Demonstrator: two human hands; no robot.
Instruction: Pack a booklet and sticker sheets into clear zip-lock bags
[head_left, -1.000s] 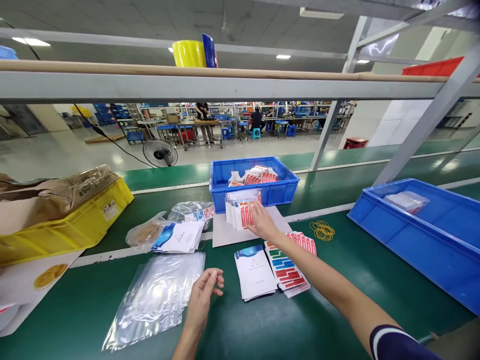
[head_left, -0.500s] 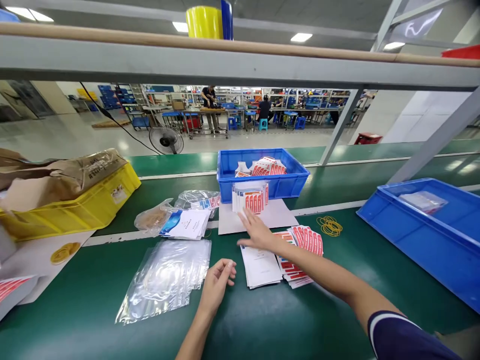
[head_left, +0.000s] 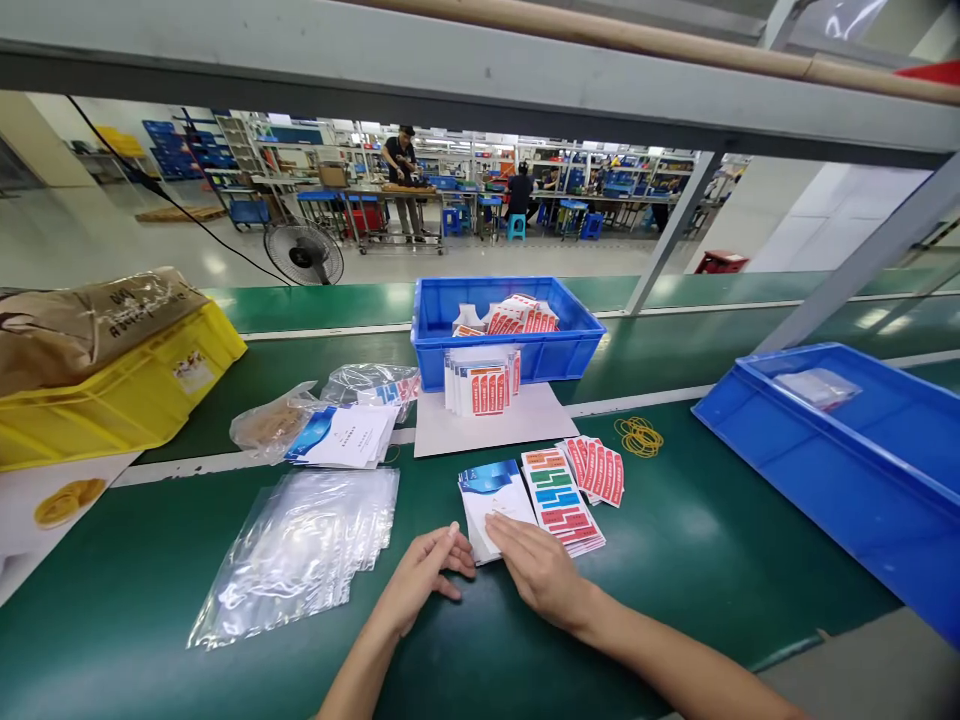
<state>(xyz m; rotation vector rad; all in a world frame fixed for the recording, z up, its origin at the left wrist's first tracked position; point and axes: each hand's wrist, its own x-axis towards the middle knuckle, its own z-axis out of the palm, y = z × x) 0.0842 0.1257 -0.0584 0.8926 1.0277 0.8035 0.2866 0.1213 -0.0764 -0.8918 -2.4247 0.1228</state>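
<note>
My right hand (head_left: pixel 544 575) lies with its fingers stretched out over the lower part of a stack of blue-and-white booklets (head_left: pixel 491 482). To the left of that stack my left hand (head_left: pixel 427 578) is half curled with fingers apart, nothing in it, its fingertips close to the booklets' lower left corner. Right beside the booklets lies a stack of sticker sheets (head_left: pixel 559 490) in orange, green, blue and red. Red-and-white label sheets (head_left: pixel 600 470) are fanned out behind it. Left of my hands, clear plastic bags (head_left: pixel 300 545) lie in a spread pile.
A blue bin (head_left: pixel 510 350) holds label sheets; bagged packs (head_left: pixel 481 388) lean on its front above white cardboard (head_left: pixel 495 430). More booklets (head_left: pixel 349 437) lie left. Yellow rubber bands (head_left: pixel 639 437), a yellow crate (head_left: pixel 150 390) and another blue bin (head_left: pixel 825 450) flank the bench. A metal beam (head_left: pixel 480 75) crosses overhead.
My right hand has drawn back from near the bagged packs and come down onto the booklet stack, uncovering the sticker sheets. My left hand stays beside the booklets. The view has tilted down.
</note>
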